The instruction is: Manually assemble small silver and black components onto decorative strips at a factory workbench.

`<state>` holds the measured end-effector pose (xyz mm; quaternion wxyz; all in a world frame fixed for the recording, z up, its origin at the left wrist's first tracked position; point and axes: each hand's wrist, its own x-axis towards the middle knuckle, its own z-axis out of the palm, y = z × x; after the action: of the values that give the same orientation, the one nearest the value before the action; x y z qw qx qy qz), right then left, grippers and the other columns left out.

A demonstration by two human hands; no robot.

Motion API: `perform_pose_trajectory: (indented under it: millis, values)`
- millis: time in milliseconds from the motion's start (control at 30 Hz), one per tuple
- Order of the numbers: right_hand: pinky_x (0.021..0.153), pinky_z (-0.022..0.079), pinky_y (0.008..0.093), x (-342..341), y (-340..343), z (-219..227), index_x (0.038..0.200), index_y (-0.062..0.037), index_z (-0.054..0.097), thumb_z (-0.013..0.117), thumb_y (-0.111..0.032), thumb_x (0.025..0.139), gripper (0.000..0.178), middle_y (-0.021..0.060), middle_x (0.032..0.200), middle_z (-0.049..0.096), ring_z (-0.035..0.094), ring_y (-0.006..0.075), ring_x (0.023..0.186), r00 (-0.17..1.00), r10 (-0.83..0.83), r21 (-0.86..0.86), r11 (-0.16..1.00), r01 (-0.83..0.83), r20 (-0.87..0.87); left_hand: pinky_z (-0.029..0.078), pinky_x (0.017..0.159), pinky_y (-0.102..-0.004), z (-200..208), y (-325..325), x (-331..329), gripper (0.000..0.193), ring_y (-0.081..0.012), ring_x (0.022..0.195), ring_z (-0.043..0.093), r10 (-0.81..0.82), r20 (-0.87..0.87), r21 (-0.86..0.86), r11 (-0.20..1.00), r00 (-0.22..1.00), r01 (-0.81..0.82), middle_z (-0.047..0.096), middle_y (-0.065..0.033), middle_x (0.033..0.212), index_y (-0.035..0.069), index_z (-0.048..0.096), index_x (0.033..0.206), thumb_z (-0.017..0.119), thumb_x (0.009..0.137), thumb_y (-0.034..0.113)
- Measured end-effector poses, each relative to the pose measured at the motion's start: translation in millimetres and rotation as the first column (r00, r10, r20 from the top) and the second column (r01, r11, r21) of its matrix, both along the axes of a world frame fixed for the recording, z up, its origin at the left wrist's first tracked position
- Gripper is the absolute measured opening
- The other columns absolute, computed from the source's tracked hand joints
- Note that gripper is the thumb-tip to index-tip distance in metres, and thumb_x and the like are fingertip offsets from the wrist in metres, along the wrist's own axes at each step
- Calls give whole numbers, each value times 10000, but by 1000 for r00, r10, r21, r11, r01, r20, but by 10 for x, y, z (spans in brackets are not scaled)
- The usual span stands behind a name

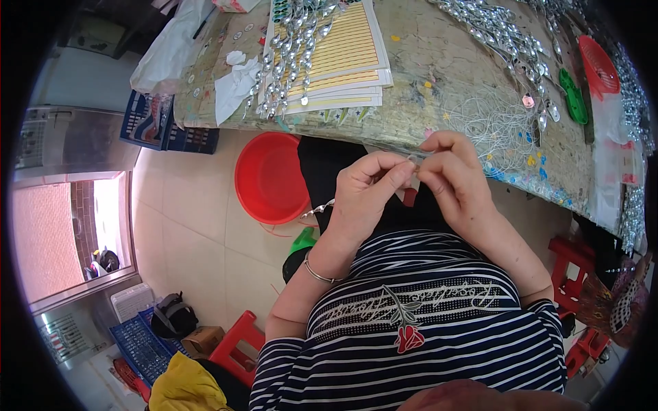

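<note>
Both hands meet fingertip to fingertip—left hand (363, 195), right hand (456, 178)—pinched on a thin silvery strand (317, 209) trailing left-downward.

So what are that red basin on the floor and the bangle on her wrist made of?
The basin looks like moulded plastic: an even bright red with a smooth, slightly glossy wall. The bangle, on the left wrist, seems to be metal: thin, silvery, with a bright glint, though plated plastic can't be ruled out.
</note>
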<state>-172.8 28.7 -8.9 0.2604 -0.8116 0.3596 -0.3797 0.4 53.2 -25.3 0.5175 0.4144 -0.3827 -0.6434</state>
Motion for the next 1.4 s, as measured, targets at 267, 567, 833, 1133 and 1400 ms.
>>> perform_pose_trajectory:
  millis: [267, 567, 833, 1133, 1400]
  values:
    - [840, 400, 267, -31, -64, -56, 921, -33, 544, 531, -100, 934, 69, 69, 1022, 495, 481, 165, 970, 977, -4, 445, 891, -94, 214, 416, 632, -189, 10, 15, -10, 56, -53, 690, 523, -40, 144, -118, 991, 989, 58, 600, -4, 766, 20, 643, 868, 629, 880, 72]
    - [736, 419, 224, 47, -77, 37, 897, -10, 571, 556, -93, 920, 88, 43, 970, 477, 501, 103, 862, 917, -74, 599, 777, -193, 392, 462, 581, -203, 35, 11, -21, 72, -72, 646, 560, -53, 2, 4, 999, 999, 53, 614, -21, 744, -1, 645, 878, 634, 878, 70]
    - [805, 405, 259, -15, -59, 52, 942, -27, 639, 570, -70, 902, 91, 44, 930, 516, 501, 146, 897, 959, -109, 317, 948, 22, 261, 437, 632, -182, 20, 38, -18, 36, -53, 707, 562, 31, 71, -21, 999, 997, -30, 624, -5, 783, 20, 656, 887, 640, 860, 38]
    - [636, 427, 239, -32, 33, 91, 933, -14, 655, 640, -12, 832, 102, 65, 856, 533, 537, 152, 761, 994, -73, 200, 978, 54, 86, 438, 659, -176, -11, 39, -39, 47, -54, 735, 551, 33, 225, -167, 986, 974, 5, 607, -17, 821, -7, 633, 908, 603, 885, 20]
    - [566, 436, 243, -43, -15, 71, 913, -17, 664, 675, 4, 790, 125, 62, 817, 546, 551, 149, 673, 997, -69, 105, 992, 66, 22, 451, 599, -237, -63, 1, -38, 28, -118, 656, 562, 142, 446, -386, 922, 884, 47, 603, -52, 791, 9, 630, 871, 617, 851, 24]
